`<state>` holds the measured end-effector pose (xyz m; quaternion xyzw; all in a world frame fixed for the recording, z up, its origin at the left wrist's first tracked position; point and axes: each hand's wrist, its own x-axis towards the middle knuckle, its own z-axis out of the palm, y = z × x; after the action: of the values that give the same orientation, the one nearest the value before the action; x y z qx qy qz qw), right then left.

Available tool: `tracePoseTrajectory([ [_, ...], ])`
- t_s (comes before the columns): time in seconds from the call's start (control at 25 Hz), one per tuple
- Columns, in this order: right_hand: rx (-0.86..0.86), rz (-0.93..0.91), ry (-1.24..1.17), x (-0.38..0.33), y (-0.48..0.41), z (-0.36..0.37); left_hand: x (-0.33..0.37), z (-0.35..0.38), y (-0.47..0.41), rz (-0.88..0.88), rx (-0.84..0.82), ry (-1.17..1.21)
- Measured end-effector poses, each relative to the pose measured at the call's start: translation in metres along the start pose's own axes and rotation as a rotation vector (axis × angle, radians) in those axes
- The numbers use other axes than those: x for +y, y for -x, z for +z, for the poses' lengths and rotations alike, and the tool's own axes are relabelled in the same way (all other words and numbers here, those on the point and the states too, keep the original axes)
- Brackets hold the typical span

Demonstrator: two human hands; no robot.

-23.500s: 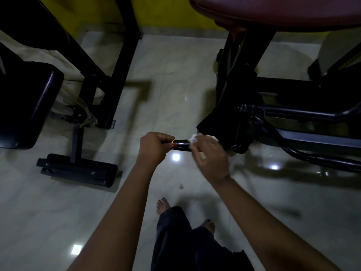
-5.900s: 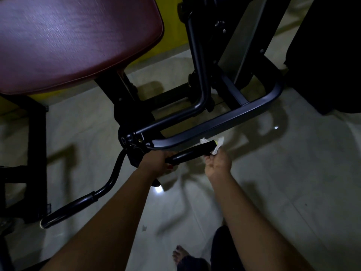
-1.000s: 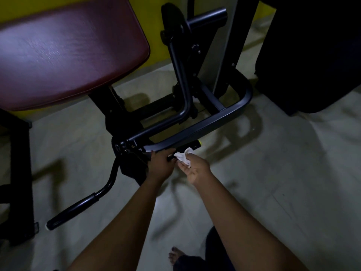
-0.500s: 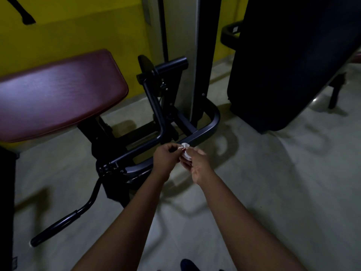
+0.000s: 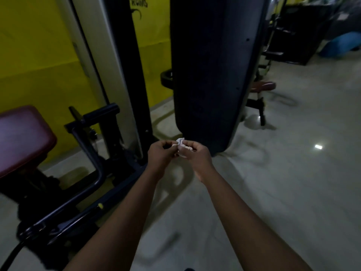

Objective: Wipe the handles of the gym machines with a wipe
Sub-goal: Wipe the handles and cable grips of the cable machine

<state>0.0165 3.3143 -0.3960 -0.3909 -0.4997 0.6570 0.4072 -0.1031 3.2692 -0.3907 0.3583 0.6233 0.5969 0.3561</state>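
Both of my hands are raised in front of me, clear of the machine. A small crumpled white wipe sits between them. My right hand holds most of it in curled fingers. My left hand pinches its left edge with thumb and fingertips. The machine's black frame bar runs low at the left, and the curved black handle bar shows only at the bottom left corner.
A dark red padded seat stands at the left before a yellow wall. A tall black padded panel rises just beyond my hands. A small red-topped stool and dark equipment stand at the back right on pale glossy floor.
My left hand has let go of the machine's handle and joined the right hand on the wipe. Both hands rose away from the bars as my view lifted and swung right.
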Motion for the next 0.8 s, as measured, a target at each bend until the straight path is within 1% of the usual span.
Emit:
tracePoseTrajectory([
  [0.12, 0.108, -0.168, 0.253, -0.024, -0.010, -0.059, 0.014, 0.059, -0.011, 0.022, -0.081, 0.013],
  [0.2, 0.186, -0.223, 0.329, -0.044, -0.015, -0.101, 0.027, 0.105, -0.014, 0.009, -0.124, 0.056],
  [0.32, 0.249, -0.251, 0.319, -0.069, -0.030, -0.154, 0.040, 0.167, -0.027, -0.032, -0.153, 0.142],
  [0.52, 0.386, -0.277, 0.335, -0.090, -0.069, -0.220, 0.048, 0.245, -0.074, -0.037, -0.196, 0.178],
  [0.68, 0.465, -0.284, 0.321, -0.105, -0.122, -0.272, 0.051, 0.310, -0.130, -0.068, -0.276, 0.246],
  [0.8, 0.505, -0.278, 0.292, -0.120, -0.174, -0.305, 0.058, 0.357, -0.177, -0.044, -0.322, 0.248],
])
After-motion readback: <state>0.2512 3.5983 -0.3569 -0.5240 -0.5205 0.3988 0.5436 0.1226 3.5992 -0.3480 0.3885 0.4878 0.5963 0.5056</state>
